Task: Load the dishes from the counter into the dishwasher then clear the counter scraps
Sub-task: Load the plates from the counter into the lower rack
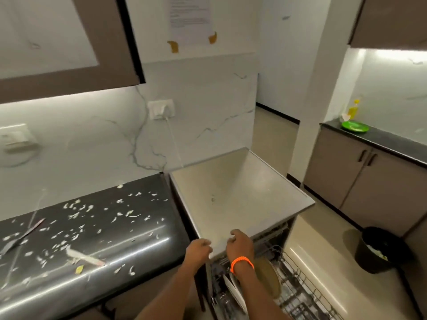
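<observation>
Hands meet at six o'clock over the beige dishwasher top (pixel 238 192): left hand (pixel 198 249) loosely curled, grasping nothing; right hand (pixel 239 243) likewise, orange wristband (pixel 241 263) below. White plates (pixel 235 294) stand in the wire rack (pixel 300 285) at five o'clock. White scraps (pixel 76 218) litter the black counter (pixel 143 241) at eight o'clock.

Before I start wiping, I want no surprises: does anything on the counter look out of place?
Yes. White scraps are strewn across the dark counter, and a knife lies askew among them at its left end.
</observation>
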Demonstrator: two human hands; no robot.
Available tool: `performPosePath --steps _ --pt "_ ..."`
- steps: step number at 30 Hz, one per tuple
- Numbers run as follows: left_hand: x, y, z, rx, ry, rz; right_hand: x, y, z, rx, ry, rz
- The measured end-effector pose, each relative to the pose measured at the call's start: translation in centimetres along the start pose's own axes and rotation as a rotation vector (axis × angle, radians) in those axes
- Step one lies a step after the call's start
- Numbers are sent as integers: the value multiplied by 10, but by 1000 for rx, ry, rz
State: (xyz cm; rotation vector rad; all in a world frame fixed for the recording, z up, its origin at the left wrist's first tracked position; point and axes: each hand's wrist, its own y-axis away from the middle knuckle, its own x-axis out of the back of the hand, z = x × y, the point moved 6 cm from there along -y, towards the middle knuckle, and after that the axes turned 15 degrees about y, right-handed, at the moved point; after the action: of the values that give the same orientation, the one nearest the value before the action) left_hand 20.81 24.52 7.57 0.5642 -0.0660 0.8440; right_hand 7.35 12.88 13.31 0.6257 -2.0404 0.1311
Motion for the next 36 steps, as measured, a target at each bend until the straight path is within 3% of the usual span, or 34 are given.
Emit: performPosePath --steps 6,21,29,36 --pt "111 45 -2 -22 60 130 -46 38 -95 173 -23 -56" --pt "431 136 -143 80 237 578 -218 208 -349 577 30 -265" --pt "536 189 -235 182 360 775 -308 299 -423 740 103 -437" --pt "586 230 -285 313 390 946 -361 342 -479 903 132 -563"
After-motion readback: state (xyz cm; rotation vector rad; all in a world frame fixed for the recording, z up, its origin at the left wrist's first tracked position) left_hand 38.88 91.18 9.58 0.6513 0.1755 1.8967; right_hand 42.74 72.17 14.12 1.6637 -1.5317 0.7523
